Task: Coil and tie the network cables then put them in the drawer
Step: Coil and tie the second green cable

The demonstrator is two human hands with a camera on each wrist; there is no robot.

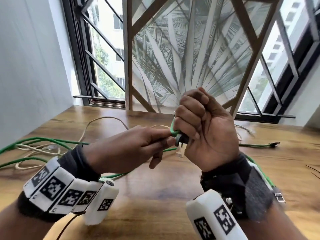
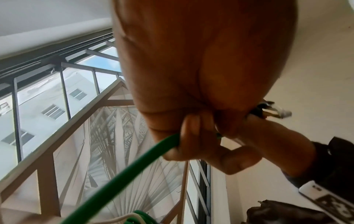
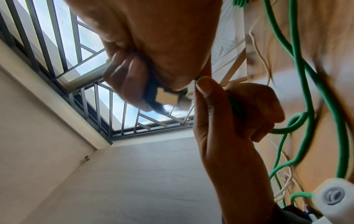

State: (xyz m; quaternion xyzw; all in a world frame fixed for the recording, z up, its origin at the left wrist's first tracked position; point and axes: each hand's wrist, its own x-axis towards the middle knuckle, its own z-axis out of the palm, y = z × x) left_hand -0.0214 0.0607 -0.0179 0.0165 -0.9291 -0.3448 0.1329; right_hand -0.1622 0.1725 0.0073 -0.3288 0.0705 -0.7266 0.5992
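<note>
Your right hand [image 1: 204, 130] grips the green network cable's [image 1: 41, 140] clear plug [image 1: 180, 150]; your left hand [image 1: 131, 149] pinches that cable just beside it. Two cables, one green and one cream cable [image 1: 102, 119], sprawl across the worktop [image 1: 155, 196].

Home room, wooden table [image 1: 155, 196], barred window [image 1: 103, 58], framed palm print [image 1: 190, 58]

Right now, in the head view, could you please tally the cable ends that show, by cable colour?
Green cable ends: 2, the plug gripped by the right hand and the dark-booted end lying on the table.
Cream cable ends: 2, the left end and the right end, both blurred.
Total: 4.
</note>
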